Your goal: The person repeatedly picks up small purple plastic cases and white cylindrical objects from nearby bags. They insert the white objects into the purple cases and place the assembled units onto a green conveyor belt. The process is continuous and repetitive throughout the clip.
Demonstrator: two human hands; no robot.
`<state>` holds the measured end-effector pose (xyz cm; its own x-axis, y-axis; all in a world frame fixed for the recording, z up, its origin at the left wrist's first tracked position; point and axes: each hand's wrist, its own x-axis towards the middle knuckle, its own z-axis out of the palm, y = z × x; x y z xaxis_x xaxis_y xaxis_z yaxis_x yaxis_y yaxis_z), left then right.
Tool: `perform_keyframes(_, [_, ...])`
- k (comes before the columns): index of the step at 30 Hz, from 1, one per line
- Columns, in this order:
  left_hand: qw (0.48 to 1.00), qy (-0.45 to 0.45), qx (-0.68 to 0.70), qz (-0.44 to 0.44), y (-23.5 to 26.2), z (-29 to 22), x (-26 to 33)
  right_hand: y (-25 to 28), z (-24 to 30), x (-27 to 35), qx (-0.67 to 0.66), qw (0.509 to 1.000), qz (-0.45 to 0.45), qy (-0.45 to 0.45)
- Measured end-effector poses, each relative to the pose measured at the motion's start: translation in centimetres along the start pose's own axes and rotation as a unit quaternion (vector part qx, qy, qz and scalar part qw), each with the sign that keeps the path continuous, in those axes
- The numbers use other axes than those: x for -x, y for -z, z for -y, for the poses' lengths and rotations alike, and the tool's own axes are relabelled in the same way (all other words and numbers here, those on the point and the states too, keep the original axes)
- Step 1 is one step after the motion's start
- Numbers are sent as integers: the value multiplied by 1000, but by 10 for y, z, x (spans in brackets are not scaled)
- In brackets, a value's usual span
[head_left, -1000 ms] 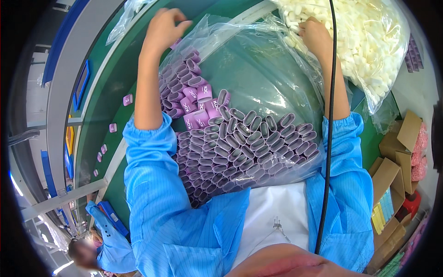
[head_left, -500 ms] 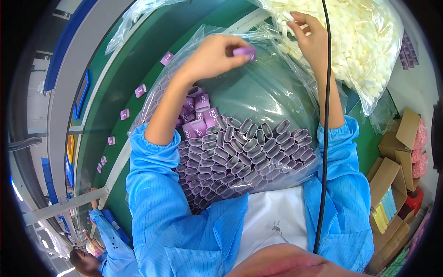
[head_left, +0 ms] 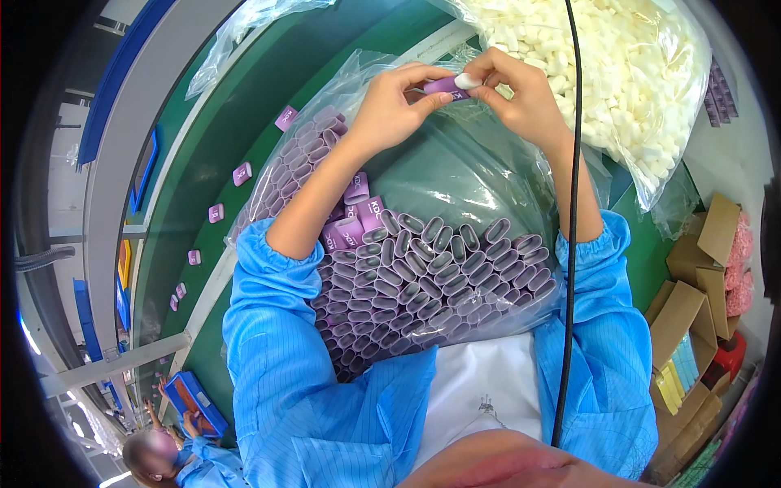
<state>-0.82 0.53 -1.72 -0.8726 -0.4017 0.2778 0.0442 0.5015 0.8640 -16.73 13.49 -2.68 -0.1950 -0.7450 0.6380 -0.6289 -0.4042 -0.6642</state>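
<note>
My left hand [head_left: 396, 104] is closed on a small purple oval plastic sleeve [head_left: 440, 84], held sideways above the clear bag. A small white foam-like piece [head_left: 467, 80] is pinched in my right hand [head_left: 521, 96] at the sleeve's right end; I cannot tell whether part of it sits inside. Below my hands, many purple sleeves [head_left: 435, 268] stand packed with their open ends up in the clear plastic bag [head_left: 443, 179]. A few others lie on their sides near my left forearm. At the upper right, a clear bag bulges with off-white pieces [head_left: 618, 73].
Several purple pieces [head_left: 242, 173] lie spaced along the green belt [head_left: 268, 130] on the left. A black cable [head_left: 574, 203] hangs in front of my right forearm. Open cardboard boxes [head_left: 683, 325] stand at the right. A co-worker [head_left: 167, 455] sits lower left by a blue tray [head_left: 195, 404].
My right hand has come left from the bag of off-white pieces, bringing one to the sleeve. My left hand has shifted slightly right. The belt pieces have moved a little toward the lower left.
</note>
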Motion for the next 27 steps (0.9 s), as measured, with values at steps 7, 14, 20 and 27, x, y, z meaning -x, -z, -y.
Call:
perform_keyframes(7, [999, 44, 12, -22, 1, 2, 1, -4, 16, 1, 64, 996, -8, 60])
perform_keyframes(14, [996, 69, 62, -10, 4, -4, -1, -19, 2, 1, -69, 988, -134, -22])
perform_keyframes(20, [999, 2, -10, -40, 2, -7, 2, -22, 11, 3, 9, 991, -127, -49])
perform_keyframes(27, [997, 33, 59, -45, -2, -8, 4, -19, 8, 4, -257, 952, -110, -122])
